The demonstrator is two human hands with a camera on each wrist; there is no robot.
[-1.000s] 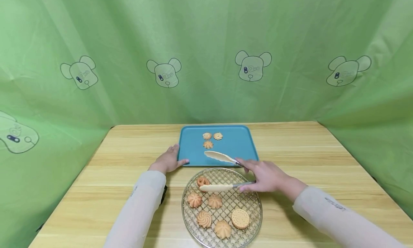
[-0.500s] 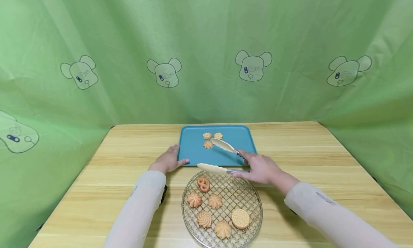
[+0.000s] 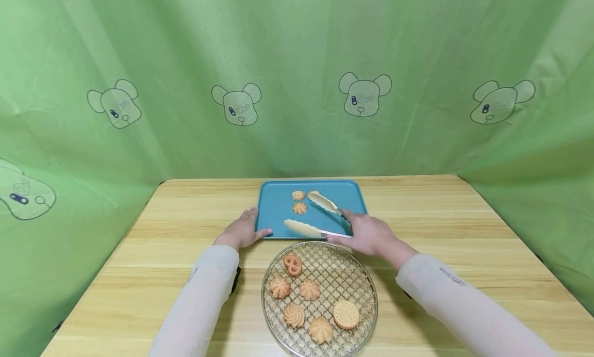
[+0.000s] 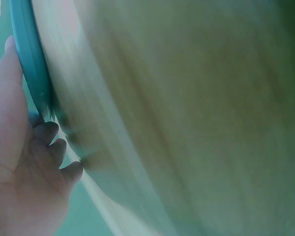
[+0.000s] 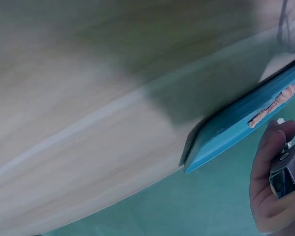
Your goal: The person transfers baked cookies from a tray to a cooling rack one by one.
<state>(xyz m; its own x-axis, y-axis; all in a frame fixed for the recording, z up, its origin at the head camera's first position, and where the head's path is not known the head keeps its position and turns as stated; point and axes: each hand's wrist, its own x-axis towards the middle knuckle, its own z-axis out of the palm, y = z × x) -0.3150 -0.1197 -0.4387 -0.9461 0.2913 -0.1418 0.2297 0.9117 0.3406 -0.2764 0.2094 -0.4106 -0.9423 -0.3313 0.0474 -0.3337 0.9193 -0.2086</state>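
Wooden counter, blue tray behind a round wire rack. Tongs just swung from the rack to over the tray, tips apart, seemingly empty, so the work's tray-side now. Right hand grips them; left hand's spread at the tray's near-left corner. Three cookies there, six on the rack.

The tongs partly hide one cookie; the head view crops the rack.
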